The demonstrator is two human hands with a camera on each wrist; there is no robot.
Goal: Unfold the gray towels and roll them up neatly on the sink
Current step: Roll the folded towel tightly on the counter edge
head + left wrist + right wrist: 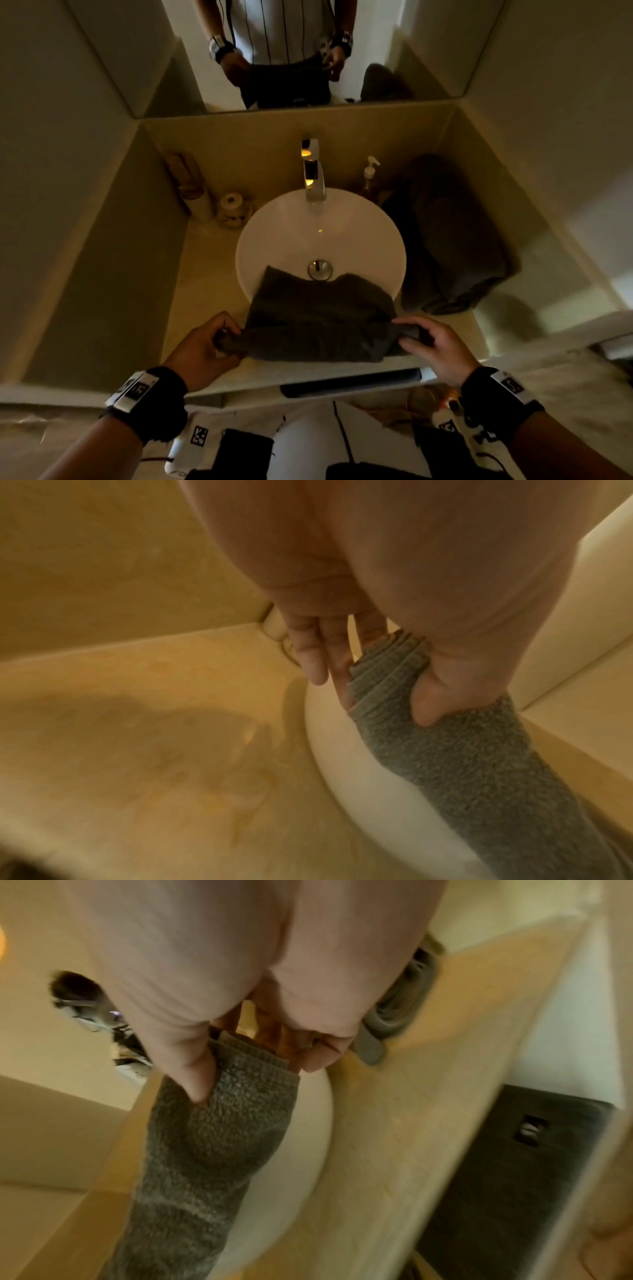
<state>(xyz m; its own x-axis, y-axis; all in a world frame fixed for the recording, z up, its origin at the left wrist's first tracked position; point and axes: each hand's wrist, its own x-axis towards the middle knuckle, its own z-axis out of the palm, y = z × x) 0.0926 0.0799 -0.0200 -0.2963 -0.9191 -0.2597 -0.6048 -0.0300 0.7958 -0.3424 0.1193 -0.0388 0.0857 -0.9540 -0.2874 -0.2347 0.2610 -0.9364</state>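
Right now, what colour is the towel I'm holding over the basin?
Gray; the towel shows it best in the left wrist view, looking near-black in the dim head view.

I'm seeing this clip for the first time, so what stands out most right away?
A dark gray towel lies over the near rim of the round white basin, its near edge rolled; the left hand and right hand grip the roll's two ends. More gray towels sit piled on the counter right of the basin.
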